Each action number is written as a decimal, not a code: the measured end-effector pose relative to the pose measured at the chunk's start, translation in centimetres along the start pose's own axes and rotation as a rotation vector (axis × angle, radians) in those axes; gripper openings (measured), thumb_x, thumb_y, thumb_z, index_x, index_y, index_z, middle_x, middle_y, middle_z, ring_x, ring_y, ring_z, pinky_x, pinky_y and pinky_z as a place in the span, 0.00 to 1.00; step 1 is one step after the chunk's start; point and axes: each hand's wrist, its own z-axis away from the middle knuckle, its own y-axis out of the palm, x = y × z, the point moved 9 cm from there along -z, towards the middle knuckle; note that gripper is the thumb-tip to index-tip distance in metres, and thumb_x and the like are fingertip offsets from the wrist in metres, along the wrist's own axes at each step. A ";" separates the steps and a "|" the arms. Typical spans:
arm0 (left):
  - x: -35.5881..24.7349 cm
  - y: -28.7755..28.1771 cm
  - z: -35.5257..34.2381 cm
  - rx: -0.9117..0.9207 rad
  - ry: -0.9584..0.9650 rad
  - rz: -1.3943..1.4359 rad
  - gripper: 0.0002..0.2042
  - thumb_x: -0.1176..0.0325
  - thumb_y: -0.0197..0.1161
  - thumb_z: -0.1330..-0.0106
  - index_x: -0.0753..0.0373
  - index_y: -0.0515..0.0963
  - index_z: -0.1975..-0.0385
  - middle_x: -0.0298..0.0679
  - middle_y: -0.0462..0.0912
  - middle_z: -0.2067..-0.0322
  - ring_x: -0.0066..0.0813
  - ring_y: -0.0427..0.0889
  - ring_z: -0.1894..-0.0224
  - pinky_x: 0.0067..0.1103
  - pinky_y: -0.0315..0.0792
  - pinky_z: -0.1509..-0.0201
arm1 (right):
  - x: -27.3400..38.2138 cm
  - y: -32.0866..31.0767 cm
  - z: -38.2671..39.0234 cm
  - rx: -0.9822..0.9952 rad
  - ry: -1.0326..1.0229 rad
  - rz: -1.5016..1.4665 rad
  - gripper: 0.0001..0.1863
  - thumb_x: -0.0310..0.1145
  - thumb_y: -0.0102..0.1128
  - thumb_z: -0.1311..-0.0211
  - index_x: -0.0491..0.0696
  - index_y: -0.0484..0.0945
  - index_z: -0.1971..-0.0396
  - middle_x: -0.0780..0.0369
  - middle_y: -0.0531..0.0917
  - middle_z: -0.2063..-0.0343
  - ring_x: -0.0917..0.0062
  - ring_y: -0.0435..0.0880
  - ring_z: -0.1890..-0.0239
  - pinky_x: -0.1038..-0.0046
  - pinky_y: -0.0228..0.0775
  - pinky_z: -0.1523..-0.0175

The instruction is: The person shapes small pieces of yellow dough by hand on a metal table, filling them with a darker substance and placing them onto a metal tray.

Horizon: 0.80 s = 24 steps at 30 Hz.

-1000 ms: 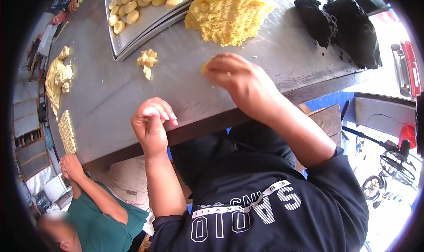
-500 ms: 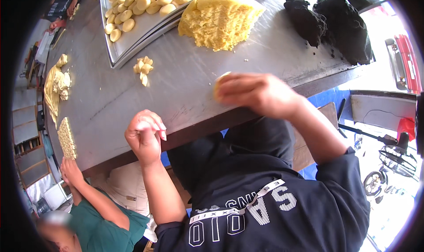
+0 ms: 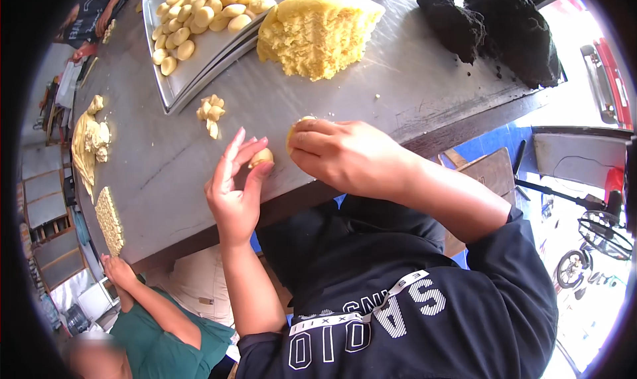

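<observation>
Over the near edge of the grey metal table (image 3: 159, 173), my left hand (image 3: 233, 200) pinches a small pale dough ball (image 3: 263, 158) between thumb and fingers. Close beside it on the right, my right hand (image 3: 345, 154) has its fingers curled round a yellow lump (image 3: 291, 139), mostly hidden under them. The two hands are a short gap apart. Farther back stands a large crumbly yellow mound (image 3: 318, 37). A cluster of small dough pieces (image 3: 212, 112) lies on the table beyond my left hand.
At the back left, a metal tray (image 3: 171, 95) bears several pale rounded dough pieces (image 3: 215, 7). A black doughy mass (image 3: 507, 37) sits at the far right. Left are a slack dough heap (image 3: 93, 140), a block of small dough pieces (image 3: 109, 221) and a co-worker's hands (image 3: 119, 271).
My right hand has moved left, toward my left hand, with the yellow lump. My left hand has uncurled and moved slightly right, and the dough ball in it now shows.
</observation>
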 end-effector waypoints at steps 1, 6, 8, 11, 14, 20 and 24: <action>0.3 0.4 0.1 0.006 0.018 -0.043 0.26 0.79 0.73 0.23 0.66 0.79 0.25 0.48 0.97 0.51 0.39 0.96 0.46 0.36 0.89 0.39 | -1.0 0.2 0.4 -0.073 0.022 -0.027 0.09 0.30 0.66 0.37 0.46 0.90 0.59 0.61 0.90 0.50 0.68 0.91 0.43 0.66 0.92 0.48; -1.8 0.9 -0.8 0.144 0.095 -0.274 0.27 0.78 0.69 0.19 0.63 0.78 0.21 0.47 0.96 0.45 0.31 0.94 0.48 0.31 0.87 0.40 | -8.0 -2.2 -0.1 0.120 0.450 0.049 0.15 0.20 0.63 0.36 0.44 0.93 0.53 0.58 0.95 0.48 0.58 0.94 0.47 0.60 0.87 0.40; -2.0 0.9 -0.9 0.316 0.098 -0.284 0.28 0.79 0.72 0.22 0.63 0.80 0.23 0.46 0.97 0.47 0.31 0.94 0.54 0.30 0.86 0.42 | -8.4 -5.0 1.0 -0.078 0.379 -0.050 0.14 0.19 0.68 0.36 0.43 0.94 0.53 0.56 0.95 0.50 0.57 0.94 0.48 0.60 0.87 0.42; -0.3 0.1 -0.6 0.286 -0.100 -0.046 0.29 0.79 0.78 0.28 0.63 0.83 0.26 0.43 0.96 0.52 0.25 0.91 0.57 0.26 0.86 0.43 | -9.7 -5.1 4.0 -0.081 0.410 -0.124 0.09 0.21 0.76 0.35 0.43 0.94 0.55 0.55 0.95 0.52 0.56 0.94 0.48 0.61 0.88 0.46; 2.9 0.1 0.9 0.196 -0.305 0.187 0.24 0.77 0.79 0.27 0.66 0.87 0.31 0.41 0.95 0.54 0.22 0.90 0.58 0.24 0.86 0.44 | -8.1 -5.4 4.3 -0.080 0.254 -0.160 0.14 0.19 0.72 0.37 0.43 0.92 0.52 0.58 0.92 0.51 0.56 0.92 0.47 0.58 0.87 0.44; 1.6 -0.8 2.4 0.054 -0.153 0.001 0.22 0.72 0.80 0.25 0.68 0.88 0.34 0.41 0.96 0.57 0.26 0.93 0.53 0.27 0.85 0.40 | -7.4 -4.9 4.4 -0.076 0.470 0.122 0.22 0.28 0.76 0.35 0.44 0.88 0.41 0.59 0.89 0.47 0.60 0.87 0.41 0.62 0.84 0.36; -1.0 0.5 2.2 0.097 0.115 -0.361 0.24 0.74 0.73 0.20 0.68 0.81 0.26 0.53 0.93 0.38 0.42 0.92 0.33 0.31 0.81 0.30 | -5.8 -2.7 2.3 -0.064 0.385 -0.027 0.15 0.31 0.69 0.35 0.49 0.90 0.48 0.62 0.87 0.50 0.63 0.86 0.44 0.61 0.82 0.36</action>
